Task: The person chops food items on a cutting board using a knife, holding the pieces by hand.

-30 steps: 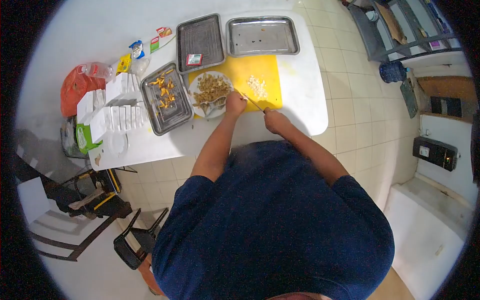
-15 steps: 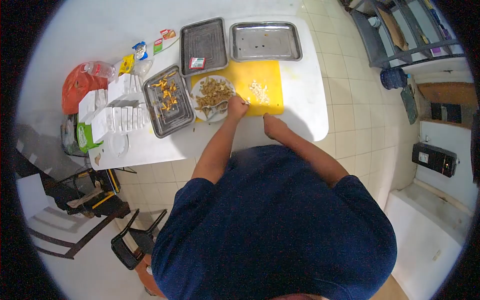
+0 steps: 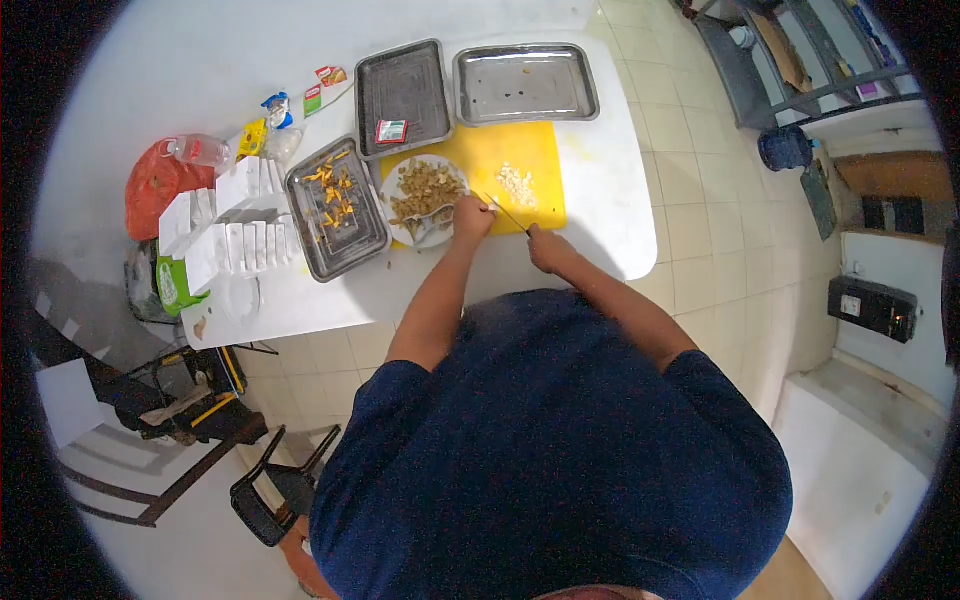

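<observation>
My right hand (image 3: 548, 248) is closed round the handle of a knife (image 3: 510, 215), whose blade points up and left toward my left hand (image 3: 473, 216). That left hand is closed on a small pale piece (image 3: 491, 207), too small to name. Both are at the near edge of a yellow cutting board (image 3: 545, 145), where chopped white bits (image 3: 515, 185) lie in a pile. Beside my left hand, a white plate (image 3: 388, 190) holds chopped brownish food (image 3: 425, 187) and a spoon (image 3: 433, 217).
Left of the plate, a metal tray (image 3: 312, 255) carries orange strips. Two more trays (image 3: 402, 85) (image 3: 525, 85) stand behind the board, one with a red packet (image 3: 391, 131). White boxes (image 3: 235, 245), a bottle (image 3: 200, 150) and a red bag (image 3: 150, 190) are farther left.
The knife blade dropped out of clear view half a second ago and now shows again by my left hand. Both hands stay near the same place.
</observation>
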The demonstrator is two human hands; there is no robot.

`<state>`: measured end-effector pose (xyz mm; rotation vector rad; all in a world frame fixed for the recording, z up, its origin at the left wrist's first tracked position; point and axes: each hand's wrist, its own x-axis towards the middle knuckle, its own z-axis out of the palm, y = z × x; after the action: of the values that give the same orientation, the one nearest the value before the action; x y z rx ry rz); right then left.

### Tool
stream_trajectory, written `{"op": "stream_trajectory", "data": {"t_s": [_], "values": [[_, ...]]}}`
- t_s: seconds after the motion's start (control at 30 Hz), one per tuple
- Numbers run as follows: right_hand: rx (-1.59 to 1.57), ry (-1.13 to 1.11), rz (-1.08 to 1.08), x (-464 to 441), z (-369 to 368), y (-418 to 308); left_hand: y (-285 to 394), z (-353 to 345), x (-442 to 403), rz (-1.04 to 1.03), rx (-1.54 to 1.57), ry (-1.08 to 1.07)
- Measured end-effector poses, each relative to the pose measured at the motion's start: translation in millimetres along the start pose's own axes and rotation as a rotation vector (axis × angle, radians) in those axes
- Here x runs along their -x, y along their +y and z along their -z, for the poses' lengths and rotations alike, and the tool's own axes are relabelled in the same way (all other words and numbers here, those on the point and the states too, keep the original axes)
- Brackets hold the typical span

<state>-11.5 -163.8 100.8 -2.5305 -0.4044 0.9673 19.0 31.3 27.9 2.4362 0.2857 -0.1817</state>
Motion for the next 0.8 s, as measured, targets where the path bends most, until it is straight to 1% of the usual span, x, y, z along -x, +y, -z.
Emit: {"op": "stream_trajectory", "data": {"t_s": [0.1, 0.2, 0.3, 0.4, 0.53, 0.63, 0.73, 0.8], "values": [[0.025, -0.016, -0.004, 1, 8, -3, 3, 3, -1, 0.006, 0.003, -0.03], [0.03, -0.019, -0.018, 4, 12, -6, 1, -1, 0, -0.003, 0.061, 0.026], [0.024, -0.042, -0.02, 2, 14, -7, -1, -3, 0, 0.026, 0.11, 0.033], [0.015, -0.061, -0.012, 1, 15, -7, 0, -2, 2, -0.037, 0.059, 0.091], [0.012, -0.097, -0.001, 0, 16, -10, -6, -7, 2, -0.022, 0.113, 0.075], [0.06, -0.118, 0.039, -1, 4, -7, -16, -14, -3, -0.017, 0.082, 0.057], [0.002, -0.088, -0.032, -10, -19, 7, -19, -18, -4, -0.006, 0.067, 0.046], [-0.051, -0.093, -0.021, -8, -19, 13, -19, -15, -3, -0.015, 0.054, 0.041]]}}
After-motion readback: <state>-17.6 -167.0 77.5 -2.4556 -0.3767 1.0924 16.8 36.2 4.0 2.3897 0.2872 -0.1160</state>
